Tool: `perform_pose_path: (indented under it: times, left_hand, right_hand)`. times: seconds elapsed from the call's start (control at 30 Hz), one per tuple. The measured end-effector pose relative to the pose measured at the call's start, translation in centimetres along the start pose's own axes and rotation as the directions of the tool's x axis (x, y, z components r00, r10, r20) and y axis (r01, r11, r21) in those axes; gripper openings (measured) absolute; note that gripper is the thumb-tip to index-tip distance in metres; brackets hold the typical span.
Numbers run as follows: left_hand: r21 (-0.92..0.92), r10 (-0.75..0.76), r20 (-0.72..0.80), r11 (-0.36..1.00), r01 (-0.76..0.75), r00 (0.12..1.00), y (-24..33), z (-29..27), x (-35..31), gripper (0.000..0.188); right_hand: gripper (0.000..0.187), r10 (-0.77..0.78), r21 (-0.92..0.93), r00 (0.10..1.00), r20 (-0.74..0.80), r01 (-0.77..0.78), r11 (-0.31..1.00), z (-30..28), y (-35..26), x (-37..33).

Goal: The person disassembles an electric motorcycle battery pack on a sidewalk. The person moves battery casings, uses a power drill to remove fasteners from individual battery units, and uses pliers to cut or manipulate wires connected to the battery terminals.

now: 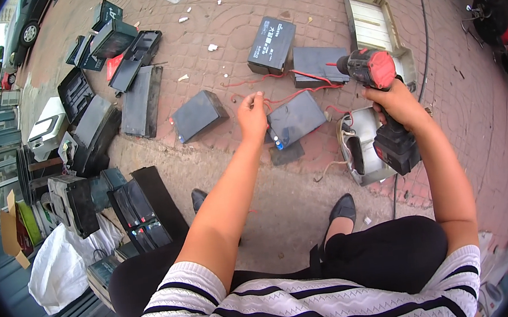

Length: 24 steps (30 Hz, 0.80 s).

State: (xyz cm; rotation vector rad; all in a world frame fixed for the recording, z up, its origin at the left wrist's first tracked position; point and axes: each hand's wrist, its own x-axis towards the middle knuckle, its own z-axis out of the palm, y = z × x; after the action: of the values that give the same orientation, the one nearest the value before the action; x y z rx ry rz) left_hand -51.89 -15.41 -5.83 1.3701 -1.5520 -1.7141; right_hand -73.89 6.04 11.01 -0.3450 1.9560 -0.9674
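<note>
My right hand is wrapped round the grip of a red and black cordless drill, its bit pointing left over a grey battery. My left hand is closed in a pinch; what sits between the fingertips is too small to make out. Close to those fingertips runs a red wire that links batteries. Just right of the left hand lies another grey battery with a blue terminal. One more grey battery rests to the left, and a dark battery with white print stands farther off.
An opened pale case sits below the drill, its cover-like shell beyond. Many batteries and black cases crowd the left, with a white sack nearer. A black cable crosses the paving at right. Parked vehicles line the far right.
</note>
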Motion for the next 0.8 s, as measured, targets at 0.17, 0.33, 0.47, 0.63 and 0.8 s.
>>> perform_pose_path:
  times: [0.17, 0.33, 0.47, 0.63, 0.8]
  left_hand:
    - [0.606, 0.323, 0.116, 0.726, -0.325, 0.939, -0.8, -1.2, 6.5, 0.046]
    - [0.899, -0.167, 0.266, 0.399, -0.182, 0.949, 1.1, 0.6, 8.4, 0.054]
    - [0.897, -0.076, 0.267, 0.385, -0.218, 0.961, 0.8, 0.9, 7.1, 0.065]
    - [0.922, -0.285, 0.385, 0.165, -0.35, 0.878, 0.5, 0.4, 8.3, 0.078]
    - [0.843, -0.095, 0.511, 0.247, -0.477, 0.854, 0.6, 1.3, 5.9, 0.04]
  right_hand:
    - [0.028, -0.021, 0.03, 0.999, 0.028, 0.02, 0.999, 0.9, -0.1, 0.4]
    - [0.026, -0.053, 0.001, 0.999, 0.013, 0.053, 0.999, 1.0, 0.1, 0.4]
    - [0.025, -0.062, -0.001, 0.998, 0.003, 0.062, 0.998, 1.0, 0.7, 0.0]
    - [0.023, -0.121, -0.016, 0.991, -0.049, 0.121, 0.993, 1.4, 1.0, -2.8]
    - [0.023, -0.115, -0.056, 0.993, 0.017, 0.115, 0.992, 2.3, 1.8, -3.1]
